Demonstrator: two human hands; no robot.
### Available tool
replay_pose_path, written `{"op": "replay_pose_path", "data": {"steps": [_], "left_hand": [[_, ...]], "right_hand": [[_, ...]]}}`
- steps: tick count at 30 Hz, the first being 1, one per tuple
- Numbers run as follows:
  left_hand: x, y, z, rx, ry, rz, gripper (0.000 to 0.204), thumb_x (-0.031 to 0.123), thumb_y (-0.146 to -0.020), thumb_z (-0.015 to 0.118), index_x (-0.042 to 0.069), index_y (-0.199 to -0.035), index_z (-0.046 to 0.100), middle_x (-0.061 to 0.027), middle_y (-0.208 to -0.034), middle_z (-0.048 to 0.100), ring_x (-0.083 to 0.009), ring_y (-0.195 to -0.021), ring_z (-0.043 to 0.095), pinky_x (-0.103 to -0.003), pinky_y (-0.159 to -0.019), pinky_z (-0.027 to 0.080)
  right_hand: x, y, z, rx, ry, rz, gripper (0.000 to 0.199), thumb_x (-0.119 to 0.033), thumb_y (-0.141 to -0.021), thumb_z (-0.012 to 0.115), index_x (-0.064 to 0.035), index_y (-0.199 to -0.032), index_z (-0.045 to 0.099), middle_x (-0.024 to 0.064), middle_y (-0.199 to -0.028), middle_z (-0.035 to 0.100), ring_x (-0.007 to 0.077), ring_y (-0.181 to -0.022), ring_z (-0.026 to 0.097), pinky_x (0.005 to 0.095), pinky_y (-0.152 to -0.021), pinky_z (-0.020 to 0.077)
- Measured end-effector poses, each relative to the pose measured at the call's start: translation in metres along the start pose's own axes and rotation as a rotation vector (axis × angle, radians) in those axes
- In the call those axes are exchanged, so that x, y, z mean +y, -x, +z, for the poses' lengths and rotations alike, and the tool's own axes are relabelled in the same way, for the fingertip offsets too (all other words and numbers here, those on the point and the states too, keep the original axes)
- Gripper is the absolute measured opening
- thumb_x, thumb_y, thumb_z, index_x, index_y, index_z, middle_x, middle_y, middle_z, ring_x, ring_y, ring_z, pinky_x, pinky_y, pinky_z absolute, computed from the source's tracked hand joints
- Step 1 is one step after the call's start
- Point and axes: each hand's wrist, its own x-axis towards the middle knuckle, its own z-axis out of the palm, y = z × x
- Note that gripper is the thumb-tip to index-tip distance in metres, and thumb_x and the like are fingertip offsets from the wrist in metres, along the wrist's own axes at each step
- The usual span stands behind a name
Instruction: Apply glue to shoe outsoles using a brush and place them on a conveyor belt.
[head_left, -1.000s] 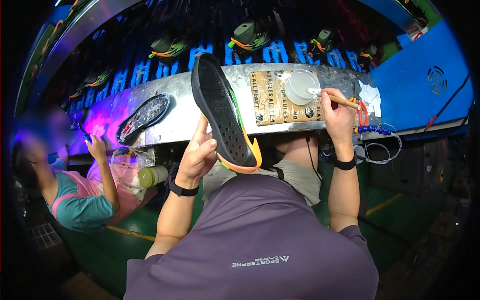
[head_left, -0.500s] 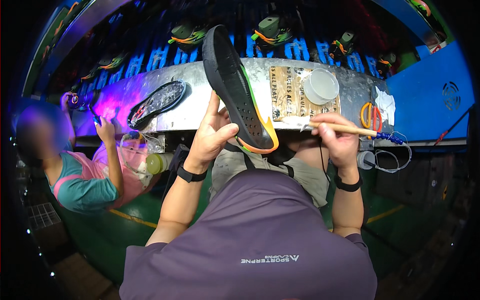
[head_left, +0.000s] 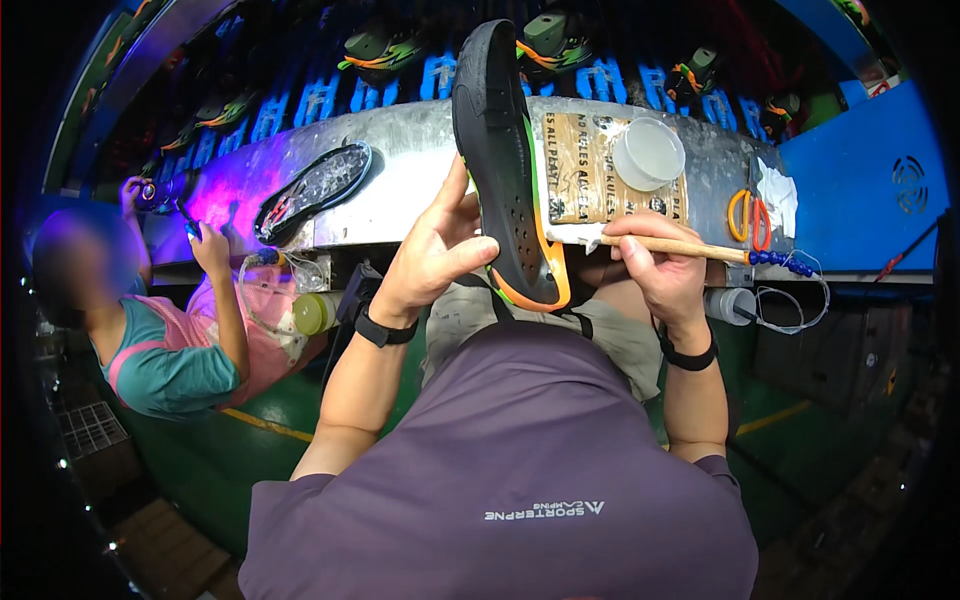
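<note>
My left hand grips a black shoe sole with green and orange edging. The sole stands tilted upward, its orange end toward me and its inner side facing me. In my right hand is a brush with a wooden handle, fingers closed around it. Its white bristle end reaches the sole's orange and green rim; whether it touches I cannot tell. A translucent tub with pale contents stands on a piece of brown printed cardboard beyond my right hand.
Another sole lies on the metal bench at left. Orange-handled scissors and white tissue are at right, near a blue machine housing. Shoes on blue holders line the back. A co-worker sits at left.
The sole has shifted right and slightly upright in my left hand. My right hand has brought the brush left, up to the sole's edge.
</note>
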Motion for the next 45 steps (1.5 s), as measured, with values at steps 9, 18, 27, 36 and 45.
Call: {"op": "replay_pose_path", "data": {"steps": [9,18,27,36,45], "left_hand": [[-0.003,0.004,-0.003,-0.013,-0.014,-0.030,0.100,0.007,-0.088,0.069,0.012,-0.164,0.004,-0.0211,-0.152,0.044,-0.0273,-0.136,0.047,-0.039,-0.113,0.038],[-0.003,0.003,0.004,-0.025,0.120,-0.068,0.098,0.009,-0.089,0.067,0.003,-0.163,0.003,-0.0169,-0.163,0.026,-0.0270,-0.142,0.040,-0.040,-0.116,0.035],[-0.001,0.005,0.006,-0.007,0.127,-0.056,0.100,0.012,-0.087,0.068,0.003,-0.163,0.003,-0.0175,-0.161,0.029,-0.0280,-0.141,0.041,-0.039,-0.116,0.035],[0.016,0.005,-0.002,0.090,-0.112,0.080,0.105,0.009,-0.083,0.074,0.014,-0.164,0.006,-0.0196,-0.142,0.053,-0.0253,-0.125,0.056,-0.038,-0.105,0.047],[0.013,0.017,0.009,0.131,-0.480,0.232,0.099,0.000,-0.076,0.079,-0.001,-0.157,0.022,-0.0150,-0.142,0.051,-0.0257,-0.121,0.061,-0.042,-0.095,0.055]], "right_hand": [[0.003,0.014,-0.002,-0.122,-0.144,0.207,0.011,-0.005,-0.091,0.064,-0.0008,-0.097,0.072,0.0011,-0.082,0.067,0.0054,-0.068,0.053,0.0223,-0.059,0.0416],[0.008,0.002,0.008,-0.009,-0.185,0.136,0.011,-0.003,-0.091,0.064,0.0002,-0.098,0.073,0.0023,-0.082,0.067,0.0070,-0.074,0.059,0.0235,-0.067,0.0471],[0.001,-0.011,0.015,0.081,-0.036,-0.023,0.013,-0.001,-0.088,0.066,0.0016,-0.098,0.074,0.0074,-0.082,0.071,0.0132,-0.075,0.066,0.0272,-0.070,0.0519],[-0.004,-0.002,0.004,-0.092,0.142,-0.218,0.011,0.000,-0.081,0.067,-0.0003,-0.090,0.073,0.0094,-0.076,0.071,0.0175,-0.063,0.064,0.0299,-0.060,0.0500],[-0.007,0.014,0.008,0.002,0.123,-0.061,0.009,0.000,-0.084,0.068,-0.0003,-0.090,0.074,0.0076,-0.076,0.071,0.0140,-0.063,0.063,0.0280,-0.060,0.0492]]}}
